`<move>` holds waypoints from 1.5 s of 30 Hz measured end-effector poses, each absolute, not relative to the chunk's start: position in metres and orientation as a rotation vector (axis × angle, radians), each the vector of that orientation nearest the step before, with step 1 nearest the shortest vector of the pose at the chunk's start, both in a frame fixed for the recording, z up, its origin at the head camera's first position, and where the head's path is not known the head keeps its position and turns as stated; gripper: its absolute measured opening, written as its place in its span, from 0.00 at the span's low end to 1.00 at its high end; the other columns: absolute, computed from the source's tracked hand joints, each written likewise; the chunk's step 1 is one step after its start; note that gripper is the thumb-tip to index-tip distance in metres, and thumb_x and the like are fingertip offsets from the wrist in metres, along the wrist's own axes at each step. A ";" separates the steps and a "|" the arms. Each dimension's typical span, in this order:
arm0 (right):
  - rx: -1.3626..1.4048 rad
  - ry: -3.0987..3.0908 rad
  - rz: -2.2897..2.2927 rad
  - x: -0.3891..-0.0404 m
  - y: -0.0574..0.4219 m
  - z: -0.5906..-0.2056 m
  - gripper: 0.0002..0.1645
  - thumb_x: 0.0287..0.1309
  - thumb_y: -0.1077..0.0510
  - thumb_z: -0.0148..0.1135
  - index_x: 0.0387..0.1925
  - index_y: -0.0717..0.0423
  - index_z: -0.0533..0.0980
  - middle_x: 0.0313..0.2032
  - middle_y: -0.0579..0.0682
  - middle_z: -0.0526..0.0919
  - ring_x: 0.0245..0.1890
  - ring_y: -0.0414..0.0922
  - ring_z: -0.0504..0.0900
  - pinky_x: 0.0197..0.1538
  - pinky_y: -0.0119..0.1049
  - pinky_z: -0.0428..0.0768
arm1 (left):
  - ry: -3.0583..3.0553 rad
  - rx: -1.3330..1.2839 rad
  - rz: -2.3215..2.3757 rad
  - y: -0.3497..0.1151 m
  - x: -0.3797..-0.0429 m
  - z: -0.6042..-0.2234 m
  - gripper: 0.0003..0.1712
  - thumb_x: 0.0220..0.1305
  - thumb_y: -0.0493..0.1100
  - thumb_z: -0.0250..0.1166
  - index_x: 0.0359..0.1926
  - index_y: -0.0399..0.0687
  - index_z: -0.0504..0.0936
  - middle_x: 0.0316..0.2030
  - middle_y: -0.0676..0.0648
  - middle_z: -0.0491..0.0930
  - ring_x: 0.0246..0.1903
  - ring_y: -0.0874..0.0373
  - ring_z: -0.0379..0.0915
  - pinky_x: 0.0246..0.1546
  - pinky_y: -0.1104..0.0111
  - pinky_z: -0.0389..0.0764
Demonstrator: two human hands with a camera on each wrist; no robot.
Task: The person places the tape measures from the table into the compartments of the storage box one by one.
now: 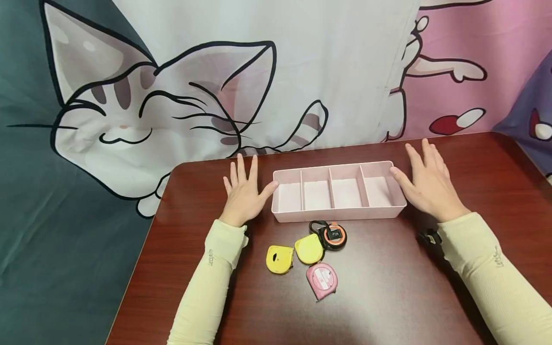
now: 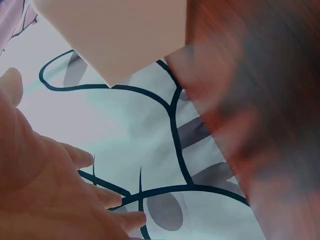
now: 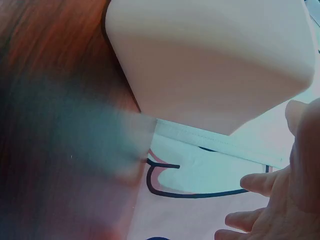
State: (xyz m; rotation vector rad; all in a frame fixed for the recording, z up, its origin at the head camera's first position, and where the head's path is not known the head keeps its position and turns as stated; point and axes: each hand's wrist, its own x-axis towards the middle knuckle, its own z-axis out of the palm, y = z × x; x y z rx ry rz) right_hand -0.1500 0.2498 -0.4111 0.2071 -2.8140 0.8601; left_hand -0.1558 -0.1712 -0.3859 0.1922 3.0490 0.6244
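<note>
A pale pink tray with several compartments in a row sits on the table between both hands; its end walls show in the left wrist view and right wrist view. My left hand spreads its fingers at the tray's left end, its thumb beside the rim. At the right end, my right hand is also spread, thumb close to the corner; contact is hard to tell. In front of the tray lie a yellow tape measure, another yellow tape measure, a pink tape measure and a black-and-orange tape measure.
The dark red wooden table has its back edge just behind the tray. A curtain with cartoon cats hangs beyond that edge. A black strap loops from the black-and-orange tape measure toward the tray.
</note>
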 end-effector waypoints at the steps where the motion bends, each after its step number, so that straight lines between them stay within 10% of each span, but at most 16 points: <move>1: 0.209 -2.812 0.861 -0.150 0.249 -0.411 0.45 0.73 0.38 0.47 0.77 0.64 0.53 0.76 0.72 0.39 0.76 0.69 0.37 0.69 0.71 0.40 | 3.050 0.195 0.630 -0.171 -0.155 -0.386 0.54 0.69 0.75 0.48 0.81 0.55 0.37 0.78 0.42 0.20 0.76 0.40 0.15 0.69 0.35 0.29; 45: 0.360 -2.704 0.894 -0.126 0.224 -0.402 0.41 0.72 0.43 0.54 0.75 0.64 0.59 0.75 0.72 0.48 0.75 0.69 0.43 0.74 0.61 0.42 | 2.932 0.540 0.887 -0.155 -0.143 -0.402 0.56 0.66 0.79 0.46 0.81 0.59 0.34 0.79 0.51 0.21 0.77 0.54 0.17 0.72 0.47 0.27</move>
